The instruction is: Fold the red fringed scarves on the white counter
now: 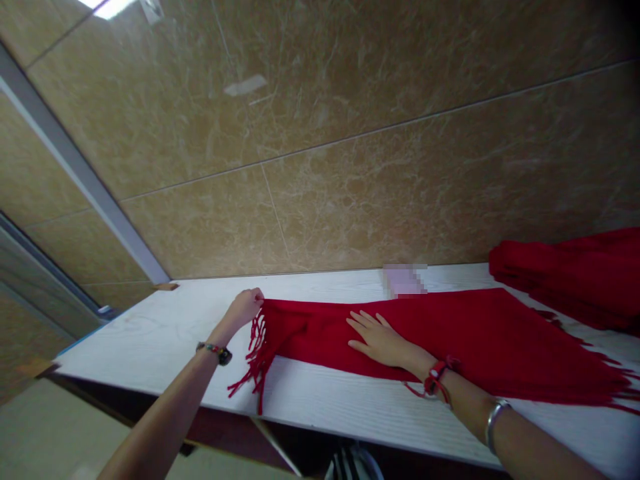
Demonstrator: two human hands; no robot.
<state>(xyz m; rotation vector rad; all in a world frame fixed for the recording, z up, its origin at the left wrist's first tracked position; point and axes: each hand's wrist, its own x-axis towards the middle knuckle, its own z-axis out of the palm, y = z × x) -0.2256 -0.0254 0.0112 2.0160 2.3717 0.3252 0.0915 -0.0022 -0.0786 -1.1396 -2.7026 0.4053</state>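
Since the head view is all I get from over here, I'm going off that: my left hand (245,305) is pinching the back corner of the red scarf (450,333) at its fringed end, probably so the edge stays straight, while my right hand (377,339) lies palm down, fingers spread, mid-scarf, I guess so nothing slides. The scarf runs lengthwise along the white table (160,333), likely because it fits best that way. More red cloth (575,273) is heaped by the wall (350,187) at right, which seems to leave elbow room.
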